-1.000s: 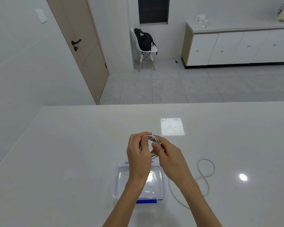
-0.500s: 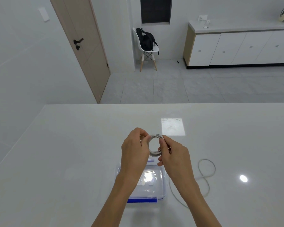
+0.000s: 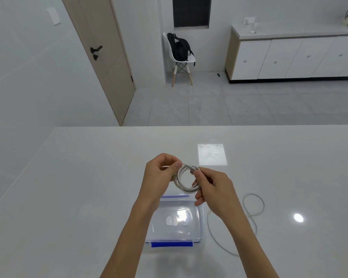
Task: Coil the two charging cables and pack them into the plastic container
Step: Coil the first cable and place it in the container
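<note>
A white charging cable wound into a small coil (image 3: 181, 184) hangs in the air above the table, held between both hands. My left hand (image 3: 159, 175) pinches its left side with thumb and fingers. My right hand (image 3: 211, 186) grips its right side, fingers curled through the ring. Below them stands the clear plastic container (image 3: 201, 233) with its lid on and blue clips at front and back. A second white cable (image 3: 253, 205) lies loose on the table to the container's right, looped once and trailing toward me under my right forearm.
The white table (image 3: 78, 187) stretches wide on all sides, with bright light patches at the middle right. Beyond its far edge are tiled floor, a door, a chair with a black backpack (image 3: 179, 47) and white cabinets.
Both hands have lifted the coil a little and spread apart, so the ring now shows open between them. The loose cable and container have not moved.
</note>
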`<state>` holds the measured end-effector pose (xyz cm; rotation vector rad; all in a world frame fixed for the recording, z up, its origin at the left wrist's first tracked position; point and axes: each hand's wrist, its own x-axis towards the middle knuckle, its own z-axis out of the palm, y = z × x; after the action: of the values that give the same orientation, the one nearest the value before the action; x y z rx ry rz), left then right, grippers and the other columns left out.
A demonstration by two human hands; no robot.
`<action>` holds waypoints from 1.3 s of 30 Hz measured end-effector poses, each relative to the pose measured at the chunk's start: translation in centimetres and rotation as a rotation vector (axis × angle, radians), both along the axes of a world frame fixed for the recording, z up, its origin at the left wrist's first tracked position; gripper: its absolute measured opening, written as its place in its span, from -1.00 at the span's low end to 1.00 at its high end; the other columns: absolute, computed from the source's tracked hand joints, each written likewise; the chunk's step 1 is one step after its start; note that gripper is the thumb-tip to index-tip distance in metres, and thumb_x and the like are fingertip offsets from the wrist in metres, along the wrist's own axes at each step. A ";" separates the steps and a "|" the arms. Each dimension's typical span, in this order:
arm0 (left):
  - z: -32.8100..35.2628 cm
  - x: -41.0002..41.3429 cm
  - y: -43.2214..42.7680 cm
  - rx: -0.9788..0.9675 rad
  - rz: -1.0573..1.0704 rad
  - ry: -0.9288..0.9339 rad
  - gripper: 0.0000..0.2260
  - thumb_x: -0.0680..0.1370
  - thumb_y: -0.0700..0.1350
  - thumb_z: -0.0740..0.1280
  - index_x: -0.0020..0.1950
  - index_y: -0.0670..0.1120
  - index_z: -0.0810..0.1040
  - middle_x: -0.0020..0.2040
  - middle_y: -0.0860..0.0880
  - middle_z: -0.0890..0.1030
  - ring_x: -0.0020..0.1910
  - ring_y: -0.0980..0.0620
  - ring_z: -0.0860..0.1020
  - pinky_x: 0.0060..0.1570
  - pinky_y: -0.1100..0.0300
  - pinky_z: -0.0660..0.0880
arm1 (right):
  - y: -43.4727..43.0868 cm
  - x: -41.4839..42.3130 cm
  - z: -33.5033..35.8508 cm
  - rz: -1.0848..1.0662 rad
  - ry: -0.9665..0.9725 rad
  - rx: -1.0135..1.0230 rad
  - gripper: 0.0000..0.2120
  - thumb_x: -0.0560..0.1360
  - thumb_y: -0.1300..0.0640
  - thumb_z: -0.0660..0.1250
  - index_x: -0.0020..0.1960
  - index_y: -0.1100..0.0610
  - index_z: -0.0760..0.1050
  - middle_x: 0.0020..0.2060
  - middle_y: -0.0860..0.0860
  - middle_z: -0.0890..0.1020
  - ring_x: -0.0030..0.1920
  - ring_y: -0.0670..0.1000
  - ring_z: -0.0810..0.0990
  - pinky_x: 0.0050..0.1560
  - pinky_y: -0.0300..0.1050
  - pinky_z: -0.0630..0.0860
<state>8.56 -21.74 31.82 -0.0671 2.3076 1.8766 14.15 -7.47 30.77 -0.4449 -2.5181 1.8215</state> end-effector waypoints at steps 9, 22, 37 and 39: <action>-1.4 1.7 0.8 0.122 -0.040 -0.030 -0.86 0.52 -0.29 0.37 0.02 -0.14 0.68 -0.13 -0.09 0.72 -0.14 -0.05 0.69 -0.16 0.19 0.62 | 0.6 0.2 0.6 -0.010 -0.032 -0.292 -0.79 0.63 0.08 0.24 -0.01 0.06 0.66 -0.50 0.00 0.58 -0.49 -0.07 0.54 -0.36 -0.24 0.54; -1.4 4.8 2.4 0.346 0.060 -0.227 -0.78 0.59 -0.28 0.28 0.04 -0.05 0.69 -0.06 -0.06 0.73 -0.03 -0.02 0.69 -0.02 0.19 0.62 | -2.0 0.7 -1.0 -0.212 0.137 0.084 -0.67 0.65 0.04 0.17 0.38 -0.02 0.48 0.10 -0.04 0.69 -0.11 0.07 0.72 -0.05 -0.13 0.66; -0.2 4.4 0.0 0.088 -0.059 -0.021 -0.55 0.43 -0.05 0.49 0.26 0.14 0.42 -0.03 0.03 0.67 -0.05 0.11 0.66 -0.01 0.30 0.59 | -2.1 1.1 1.3 0.130 0.147 0.630 -0.59 0.63 0.18 0.19 0.46 -0.02 0.31 -0.06 0.05 0.61 -0.15 0.05 0.59 -0.12 -0.18 0.48; 0.1 4.1 0.0 -0.026 -0.066 0.030 -0.56 0.42 -0.08 0.52 0.22 0.13 0.45 -0.02 0.06 0.64 -0.06 0.11 0.64 0.00 0.32 0.59 | -2.0 1.1 1.4 0.156 0.141 0.647 -0.61 0.62 0.18 0.18 0.43 -0.04 0.32 -0.08 0.04 0.61 -0.15 0.05 0.59 -0.11 -0.16 0.50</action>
<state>12.66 -21.74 31.91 0.0340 2.3246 1.8285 15.22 -9.48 32.15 -0.0962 -2.8835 0.9167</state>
